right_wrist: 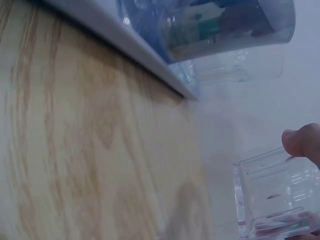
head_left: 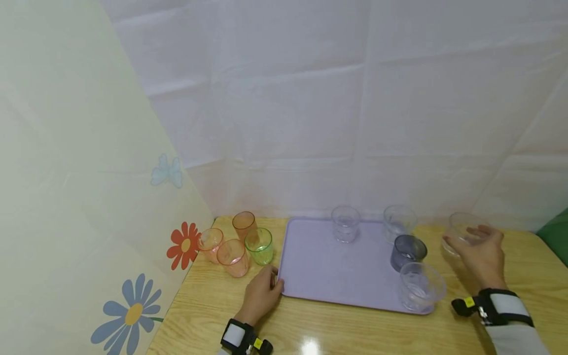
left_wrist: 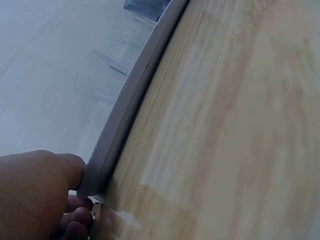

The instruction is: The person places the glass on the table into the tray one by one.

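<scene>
At the front left corner of a lilac tray [head_left: 328, 268], my left hand [head_left: 261, 295] grips the rim; in the left wrist view its thumb lies against the tray edge [left_wrist: 112, 135] with curled fingers below. My right hand [head_left: 483, 254] holds a clear cup [head_left: 453, 232] to the right of the tray. The right wrist view shows this clear cup [right_wrist: 267, 192] tilted over the wooden table, thumb at its wall. On the tray stand two clear cups [head_left: 345, 226] [head_left: 399, 223] at the back, a dark grey cup [head_left: 407, 254] at the right, and another clear cup [head_left: 419, 288] at the front right corner.
Left of the tray, a group of coloured cups stands on the wooden table [head_left: 346, 328]: a green one [head_left: 260, 249], a brown-orange one [head_left: 244, 224] and two pinkish-orange ones [head_left: 233, 259] [head_left: 210, 242]. A white cloth [head_left: 288, 123] hangs behind, and something green [head_left: 554, 239] is at the far right.
</scene>
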`<action>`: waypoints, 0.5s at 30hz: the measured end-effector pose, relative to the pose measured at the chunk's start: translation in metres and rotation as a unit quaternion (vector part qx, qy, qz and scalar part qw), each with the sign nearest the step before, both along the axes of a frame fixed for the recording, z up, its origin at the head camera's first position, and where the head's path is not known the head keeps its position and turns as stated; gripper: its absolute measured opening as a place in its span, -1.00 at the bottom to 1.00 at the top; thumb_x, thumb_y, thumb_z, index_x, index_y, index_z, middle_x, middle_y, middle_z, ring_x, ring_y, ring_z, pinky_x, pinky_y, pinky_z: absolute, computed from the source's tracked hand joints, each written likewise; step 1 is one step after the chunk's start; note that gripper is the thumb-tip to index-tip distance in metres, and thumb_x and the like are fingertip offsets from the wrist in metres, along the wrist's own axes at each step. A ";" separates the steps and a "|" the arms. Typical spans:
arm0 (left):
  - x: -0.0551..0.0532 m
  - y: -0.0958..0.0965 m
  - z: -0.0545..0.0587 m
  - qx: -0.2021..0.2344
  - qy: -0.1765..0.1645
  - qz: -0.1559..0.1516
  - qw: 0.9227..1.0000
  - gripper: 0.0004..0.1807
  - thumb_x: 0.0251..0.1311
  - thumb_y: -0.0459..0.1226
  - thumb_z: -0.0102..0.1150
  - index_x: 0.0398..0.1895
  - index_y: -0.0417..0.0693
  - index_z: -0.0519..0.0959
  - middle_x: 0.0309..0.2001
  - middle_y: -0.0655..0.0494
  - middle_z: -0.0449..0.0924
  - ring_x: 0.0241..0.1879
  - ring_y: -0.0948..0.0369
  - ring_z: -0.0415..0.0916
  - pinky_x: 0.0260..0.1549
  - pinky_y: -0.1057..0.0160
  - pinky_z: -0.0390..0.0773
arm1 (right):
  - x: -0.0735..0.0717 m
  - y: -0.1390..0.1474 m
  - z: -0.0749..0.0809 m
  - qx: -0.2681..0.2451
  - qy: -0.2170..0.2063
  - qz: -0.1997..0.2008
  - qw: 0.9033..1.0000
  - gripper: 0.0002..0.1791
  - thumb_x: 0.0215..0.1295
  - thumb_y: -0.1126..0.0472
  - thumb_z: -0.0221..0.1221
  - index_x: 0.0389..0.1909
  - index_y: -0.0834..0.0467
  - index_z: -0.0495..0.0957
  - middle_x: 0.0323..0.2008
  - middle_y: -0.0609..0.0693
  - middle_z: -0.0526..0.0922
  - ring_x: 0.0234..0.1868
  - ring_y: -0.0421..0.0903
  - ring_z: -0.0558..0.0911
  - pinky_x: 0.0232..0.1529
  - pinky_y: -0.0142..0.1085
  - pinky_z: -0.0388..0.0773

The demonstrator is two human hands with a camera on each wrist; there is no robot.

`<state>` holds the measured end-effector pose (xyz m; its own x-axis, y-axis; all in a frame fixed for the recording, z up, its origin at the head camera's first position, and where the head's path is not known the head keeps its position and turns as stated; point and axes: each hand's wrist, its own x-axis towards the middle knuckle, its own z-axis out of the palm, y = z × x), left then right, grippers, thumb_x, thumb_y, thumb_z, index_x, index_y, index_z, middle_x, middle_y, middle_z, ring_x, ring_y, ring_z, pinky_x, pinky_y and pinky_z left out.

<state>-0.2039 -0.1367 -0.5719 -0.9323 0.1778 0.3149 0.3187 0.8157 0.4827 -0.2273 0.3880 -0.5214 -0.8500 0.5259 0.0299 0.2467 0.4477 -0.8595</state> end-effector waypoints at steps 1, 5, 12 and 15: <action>0.000 0.000 0.000 0.000 0.000 0.000 1.000 -0.81 0.16 -0.09 0.21 -0.23 0.11 0.46 -0.55 0.34 0.30 -0.62 0.37 0.27 -0.66 0.36 0.24 | 0.001 -0.001 0.001 0.001 0.003 0.002 1.000 0.22 0.08 -0.21 0.30 0.48 0.13 -0.32 0.40 0.32 0.12 0.29 0.34 0.23 0.16 0.18 0.26; 0.001 0.001 0.001 0.001 -0.003 0.003 1.000 -0.80 0.16 -0.09 0.21 -0.23 0.11 0.46 -0.56 0.34 0.30 -0.63 0.36 0.27 -0.66 0.35 0.24 | 0.001 -0.006 0.010 0.012 0.010 0.003 1.000 0.19 0.07 -0.18 0.32 0.48 0.15 -0.26 0.38 0.27 0.17 0.29 0.29 0.26 0.05 -0.03 0.36; 0.001 0.000 0.001 0.001 -0.006 0.001 1.000 -0.80 0.17 -0.09 0.21 -0.22 0.10 0.46 -0.55 0.34 0.30 -0.62 0.36 0.27 -0.66 0.35 0.24 | 0.004 -0.018 0.024 0.031 0.024 0.012 0.999 0.15 0.10 -0.18 0.30 0.46 0.19 -0.22 0.34 0.26 0.23 0.24 0.27 0.31 -0.22 -0.37 0.32; 0.001 0.000 0.000 0.001 -0.006 -0.001 1.000 -0.80 0.17 -0.09 0.21 -0.22 0.10 0.46 -0.54 0.34 0.31 -0.62 0.36 0.27 -0.65 0.36 0.25 | 0.006 -0.023 0.026 0.040 0.036 0.016 0.998 0.13 0.12 -0.16 0.30 0.46 0.19 -0.21 0.33 0.28 0.24 0.22 0.27 0.32 -0.24 -0.40 0.29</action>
<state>-0.2031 -0.1366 -0.5715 -0.9358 0.1782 0.3043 0.3138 0.8144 0.4881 -0.2217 0.3654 -0.4954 -0.8611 0.4911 0.1317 0.1700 0.5222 -0.8357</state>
